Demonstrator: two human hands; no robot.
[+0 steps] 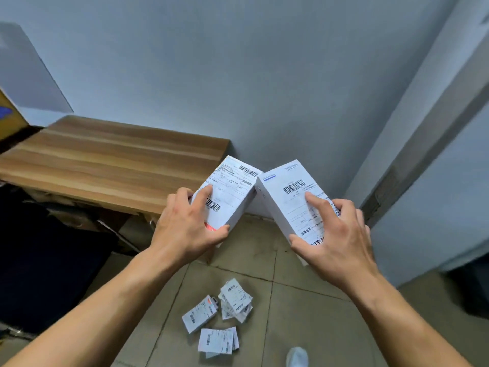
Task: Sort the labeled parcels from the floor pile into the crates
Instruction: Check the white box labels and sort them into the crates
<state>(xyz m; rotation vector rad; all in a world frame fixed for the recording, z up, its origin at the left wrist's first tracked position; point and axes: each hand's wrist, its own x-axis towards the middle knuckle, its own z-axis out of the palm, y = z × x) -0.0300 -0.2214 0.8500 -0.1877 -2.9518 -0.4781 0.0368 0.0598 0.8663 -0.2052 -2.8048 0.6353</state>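
I hold two white boxed parcels up in front of me, label side toward me. My left hand (185, 223) grips the left parcel (232, 192) by its lower end, thumb on the right edge and fingers across the label. My right hand (336, 234) grips the right parcel (291, 197) the same way, forefinger lying on its barcode label. The top corners of the two parcels almost touch. Below them on the tiled floor lies a pile of several small labeled parcels (219, 316). No crate can be made out in view.
A wooden tabletop (105, 160) stands at the left against the blue-grey wall, with dark clutter (47, 260) beneath and beside it. A cardboard box corner (10, 117) shows at the far left. A door frame (423, 144) runs down the right. My foot (297, 357) is near the pile.
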